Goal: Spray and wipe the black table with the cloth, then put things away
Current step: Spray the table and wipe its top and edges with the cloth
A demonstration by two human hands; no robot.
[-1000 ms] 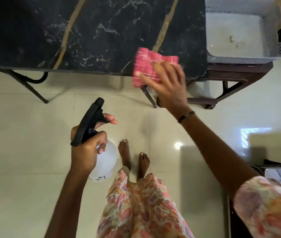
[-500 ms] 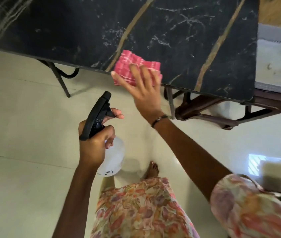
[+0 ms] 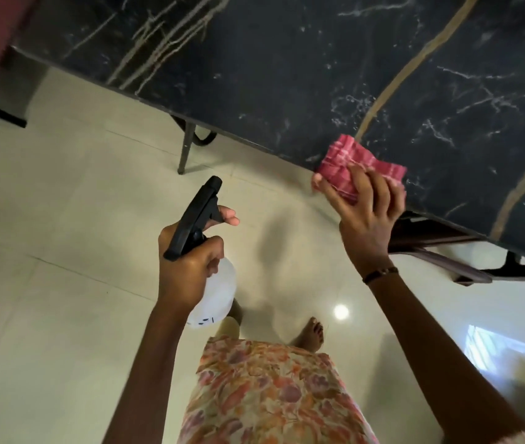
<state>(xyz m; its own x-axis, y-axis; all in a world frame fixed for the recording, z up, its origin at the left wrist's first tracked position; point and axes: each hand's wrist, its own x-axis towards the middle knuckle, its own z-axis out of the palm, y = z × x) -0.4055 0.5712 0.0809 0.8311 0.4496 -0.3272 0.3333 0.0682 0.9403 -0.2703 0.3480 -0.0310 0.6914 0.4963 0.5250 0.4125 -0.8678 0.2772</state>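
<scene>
- My right hand [image 3: 368, 216] presses the pink cloth [image 3: 355, 168] flat at the near edge of the black table [image 3: 303, 75]; fingers spread over it, thumb reaching off the edge.
- The cloth is folded and lies partly over that edge.
- My left hand [image 3: 190, 267] grips the spray bottle [image 3: 213, 290] by its neck, forefinger stretched along the black trigger head [image 3: 195, 216].
- I hold the bottle over the floor [image 3: 62, 251], off the table and apart from the cloth, nozzle towards the table.
- A table leg [image 3: 186, 147] stands on the tiles under the near edge.
- My bare foot [image 3: 311, 334] shows below the bottle.
</scene>
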